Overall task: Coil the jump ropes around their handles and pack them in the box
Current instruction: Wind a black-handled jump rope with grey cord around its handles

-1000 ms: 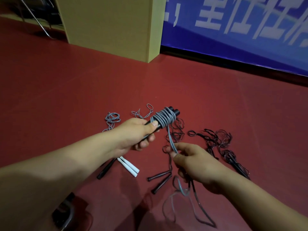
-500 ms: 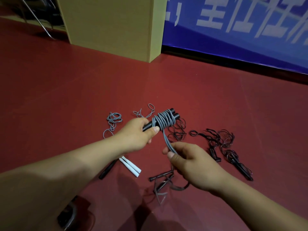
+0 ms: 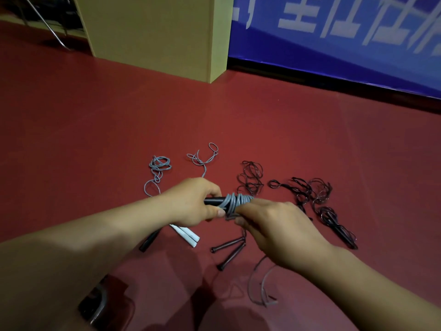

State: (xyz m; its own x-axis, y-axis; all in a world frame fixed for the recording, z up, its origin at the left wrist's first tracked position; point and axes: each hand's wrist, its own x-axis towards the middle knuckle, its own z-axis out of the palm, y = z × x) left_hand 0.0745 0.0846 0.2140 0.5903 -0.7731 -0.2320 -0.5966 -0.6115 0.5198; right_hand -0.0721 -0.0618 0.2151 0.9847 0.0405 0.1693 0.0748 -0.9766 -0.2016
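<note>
My left hand (image 3: 195, 204) grips a pair of black handles (image 3: 213, 201) held level above the red floor, with grey rope (image 3: 235, 201) coiled round them. Right against that coil, my right hand (image 3: 269, 225) curls its fingers round the grey rope and hides the handles' far end. A loose grey tail (image 3: 260, 287) hangs below my right wrist. On the floor lie a grey rope with white handles (image 3: 187, 235), a loose grey tangle (image 3: 158, 167), dark handles (image 3: 230, 250) and black rope tangles (image 3: 250, 177).
A tan box-like wall (image 3: 152, 34) stands at the back, next to a blue banner (image 3: 334, 41). More black rope (image 3: 334, 220) lies to the right. A dark object (image 3: 100, 304) sits near the bottom left. Metal legs (image 3: 45, 22) show at top left.
The handles swung down from tilted to level. My right hand rose from below the coil up to it, wrapping the rope; the loose tail grew shorter.
</note>
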